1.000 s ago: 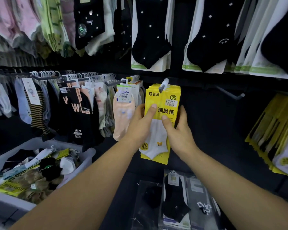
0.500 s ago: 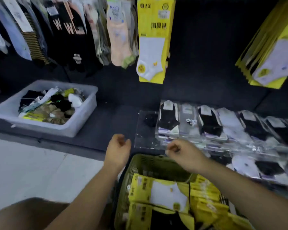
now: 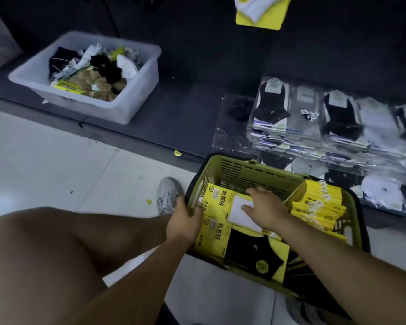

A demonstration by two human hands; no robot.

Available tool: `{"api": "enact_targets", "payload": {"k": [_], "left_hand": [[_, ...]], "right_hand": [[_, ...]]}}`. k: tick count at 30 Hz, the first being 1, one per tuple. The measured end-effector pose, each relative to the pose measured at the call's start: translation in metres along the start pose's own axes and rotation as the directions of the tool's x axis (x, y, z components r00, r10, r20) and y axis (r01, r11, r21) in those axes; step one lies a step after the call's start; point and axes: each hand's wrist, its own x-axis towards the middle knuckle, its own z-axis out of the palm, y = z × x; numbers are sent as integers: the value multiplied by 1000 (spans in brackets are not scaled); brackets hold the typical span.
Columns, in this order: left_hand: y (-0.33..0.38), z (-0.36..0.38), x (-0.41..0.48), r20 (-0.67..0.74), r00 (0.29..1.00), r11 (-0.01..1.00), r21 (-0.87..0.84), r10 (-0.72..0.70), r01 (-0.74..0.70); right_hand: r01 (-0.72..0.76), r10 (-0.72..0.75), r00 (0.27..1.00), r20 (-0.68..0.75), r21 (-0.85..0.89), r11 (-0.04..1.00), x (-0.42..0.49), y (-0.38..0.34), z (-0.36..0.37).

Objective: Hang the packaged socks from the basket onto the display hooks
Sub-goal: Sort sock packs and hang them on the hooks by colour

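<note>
A green basket (image 3: pixel 234 160) stands on the floor in front of me, filled with yellow sock packs. On top lies a pack of white socks (image 3: pixel 220 198), with a pack of black socks (image 3: pixel 249 252) nearer me and a stack of yellow packs (image 3: pixel 319 205) on edge at the right. My left hand (image 3: pixel 185 221) grips the left end of the white-sock pack at the basket's rim. My right hand (image 3: pixel 265 209) rests on the same pack, fingers spread over it. The bottom of a hung yellow pack (image 3: pixel 258 10) shows at the top edge; the hooks are out of view.
A translucent white bin (image 3: pixel 136 99) of loose socks sits on the dark base shelf at the left. Clear-wrapped sock packs (image 3: pixel 338 118) lie in rows on the shelf at the right. My bare knee fills the lower left; my grey shoe (image 3: pixel 167 195) stands beside the basket.
My view has dropped from the display hooks to the floor. Both hands left the hung yellow pack, came down into the basket and now lie on the white-sock pack.
</note>
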Motion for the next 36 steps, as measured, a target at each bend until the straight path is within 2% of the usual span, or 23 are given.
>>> {"api": "enact_targets", "payload": {"k": [3,6,9,11,12,14,15,17,21,23,25,26,28,30,33,36], "left_hand": [[-4,0,3,1,1000,1000,-11,1,-1],[-5,-1,5,11,1000,999,-48,5,-4],[1,-3,5,-105,988,993,48,114,-109],[12,-4,4,-188,955,973,67,228,-219],[19,-4,3,-172,951,966,10,257,-259],[37,-4,-1,-44,972,946,-226,230,-234],[44,-3,-2,42,977,915,-361,209,-180],[51,-1,-1,111,977,845,-526,181,-97],[45,-19,8,32,999,811,-585,37,-11],[34,-34,14,0,999,769,-639,-37,29],[24,-47,17,-31,995,753,-656,-95,51],[21,-50,18,-46,991,747,-662,-123,62],[17,-54,19,-67,986,731,-679,-153,68],[19,-53,21,-81,983,727,-684,-166,66],[20,-51,21,-73,985,741,-668,-154,67],[18,-49,21,-71,988,759,-648,-135,57]], "right_hand": [[23,-23,1000,-4,39,999,5,2,2],[38,-41,999,6,218,975,4,3,-10],[79,-5,986,-164,447,891,0,3,-38],[103,57,971,-233,620,778,-6,-2,-64],[120,67,972,-226,716,688,-11,-8,-75],[115,35,988,-152,859,498,-20,-22,-86],[108,4,992,-123,885,453,-23,-30,-85],[129,-64,992,-112,863,489,-26,-42,-76],[132,-59,990,-127,714,688,-21,-36,-41],[114,-98,994,-57,507,855,-20,-20,-17],[104,-142,983,118,278,955,-25,-9,9],[108,-142,975,169,194,975,-27,-7,19],[120,-140,979,148,131,984,-30,-4,32],[124,-142,983,114,152,981,-29,-3,35],[149,-171,971,166,138,979,-29,-4,36],[98,-145,974,175,251,963,-25,0,27]]}}
